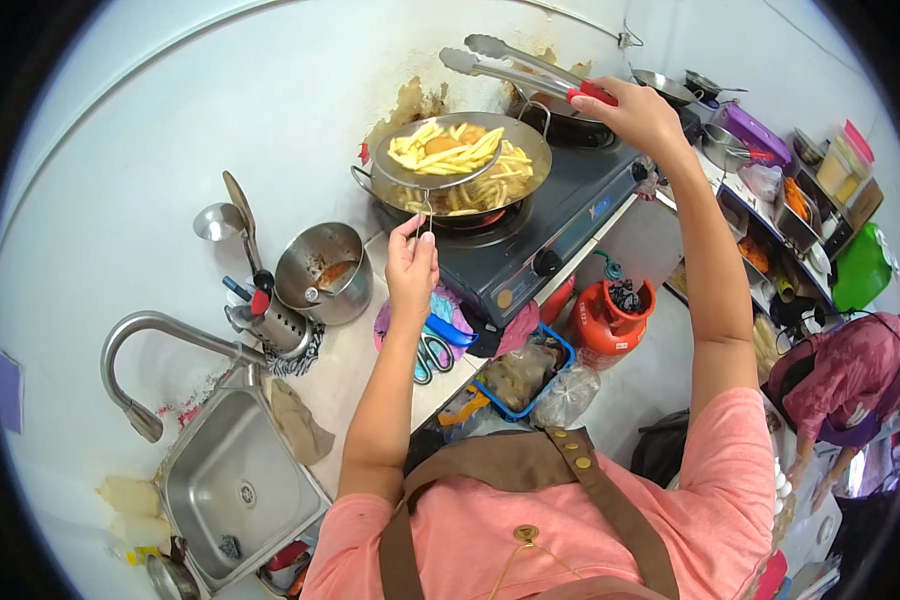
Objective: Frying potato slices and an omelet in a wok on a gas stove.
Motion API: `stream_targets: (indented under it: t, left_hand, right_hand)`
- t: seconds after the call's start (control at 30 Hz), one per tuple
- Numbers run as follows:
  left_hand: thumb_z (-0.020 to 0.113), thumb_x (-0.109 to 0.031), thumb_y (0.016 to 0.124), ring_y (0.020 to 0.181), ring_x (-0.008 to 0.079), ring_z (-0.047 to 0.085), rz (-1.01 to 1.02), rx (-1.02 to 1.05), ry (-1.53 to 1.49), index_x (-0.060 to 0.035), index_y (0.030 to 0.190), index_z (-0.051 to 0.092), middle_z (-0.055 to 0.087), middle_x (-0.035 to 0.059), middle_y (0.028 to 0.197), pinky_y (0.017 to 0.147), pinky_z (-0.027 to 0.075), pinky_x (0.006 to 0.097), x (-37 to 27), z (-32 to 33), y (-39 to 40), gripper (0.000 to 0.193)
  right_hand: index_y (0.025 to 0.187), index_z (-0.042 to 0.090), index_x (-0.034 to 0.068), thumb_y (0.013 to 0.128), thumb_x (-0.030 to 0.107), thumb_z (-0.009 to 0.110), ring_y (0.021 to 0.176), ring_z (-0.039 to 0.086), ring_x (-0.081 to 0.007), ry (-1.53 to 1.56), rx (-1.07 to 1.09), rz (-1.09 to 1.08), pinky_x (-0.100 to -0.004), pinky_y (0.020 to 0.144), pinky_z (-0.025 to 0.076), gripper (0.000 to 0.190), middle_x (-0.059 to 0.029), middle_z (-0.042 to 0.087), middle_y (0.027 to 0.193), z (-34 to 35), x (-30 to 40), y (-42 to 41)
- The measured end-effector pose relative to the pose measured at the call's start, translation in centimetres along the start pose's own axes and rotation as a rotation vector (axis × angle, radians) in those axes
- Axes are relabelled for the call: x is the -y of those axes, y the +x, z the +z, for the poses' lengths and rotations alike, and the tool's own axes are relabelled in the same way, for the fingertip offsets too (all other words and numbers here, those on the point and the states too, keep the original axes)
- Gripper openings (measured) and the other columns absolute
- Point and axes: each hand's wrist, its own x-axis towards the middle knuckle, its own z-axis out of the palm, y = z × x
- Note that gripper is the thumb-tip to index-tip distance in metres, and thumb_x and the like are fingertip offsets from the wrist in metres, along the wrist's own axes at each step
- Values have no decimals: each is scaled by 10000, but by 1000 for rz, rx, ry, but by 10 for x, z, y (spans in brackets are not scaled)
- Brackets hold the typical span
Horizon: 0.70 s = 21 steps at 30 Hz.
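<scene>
My left hand (411,271) grips the wire handle of a round strainer (390,177), which is raised over a wok (546,159). Pale yellow French fries (450,154) and an orange-brown fried piece (439,145) lie in the strainer. Below it, more fries (511,180) sit in bubbling oil in the wok. With its red grips in my right hand (630,112), a pair of metal tongs (510,64) points left above the stove, its jaws apart and nothing between them. The wok rests on the left burner of a dark gas stove (487,262).
A second pan (570,124) occupies the right burner. Left of the stove stand a steel pot (322,274), a utensil holder (289,330) and a sink (225,480). Scissors (433,356) lie near the counter edge. Below is a red gas cylinder (607,330). Another person (844,375) works at right.
</scene>
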Motion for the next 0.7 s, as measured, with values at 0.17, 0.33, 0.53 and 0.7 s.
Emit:
stream_targets:
  t: [0.17, 0.33, 0.53, 0.7]
  left_hand:
    - [494, -120, 912, 476, 13, 322, 42, -8, -42, -42, 1182, 423, 411, -21, 634, 383, 254, 153, 2, 0, 0, 290]
    - [492, -110, 911, 464, 10, 317, 21, 14, -32, -42, 1179, 424, 410, -28, 616, 376, 245, 153, -4, 2, 2, 285]
    - [500, -101, 902, 395, 17, 289, 62, 7, -128, -25, 1168, 430, 424, -6, 616, 325, 227, 158, -11, -5, 16, 285]
    - [507, -118, 901, 384, 26, 300, -27, -3, -135, -46, 1167, 421, 418, -5, 605, 320, 214, 161, 0, -11, 10, 288]
  right_hand:
    - [1083, 614, 109, 762, 623, 496, 886, 613, -312, 74, -105, -66, -393, 767, 463, 618, -149, 651, 915, 8, 7, -16]
    - [1092, 609, 105, 773, 614, 493, 926, 598, -318, 164, -105, -10, -385, 795, 458, 611, -157, 640, 966, 16, 21, -34]
    - [1105, 610, 112, 789, 587, 498, 898, 607, -303, 251, -112, 20, -373, 768, 461, 581, -146, 645, 954, 21, 31, -49]
    - [1094, 615, 76, 787, 497, 598, 634, 513, -91, 669, -106, 221, -241, 568, 410, 522, -19, 574, 711, 21, 42, -76]
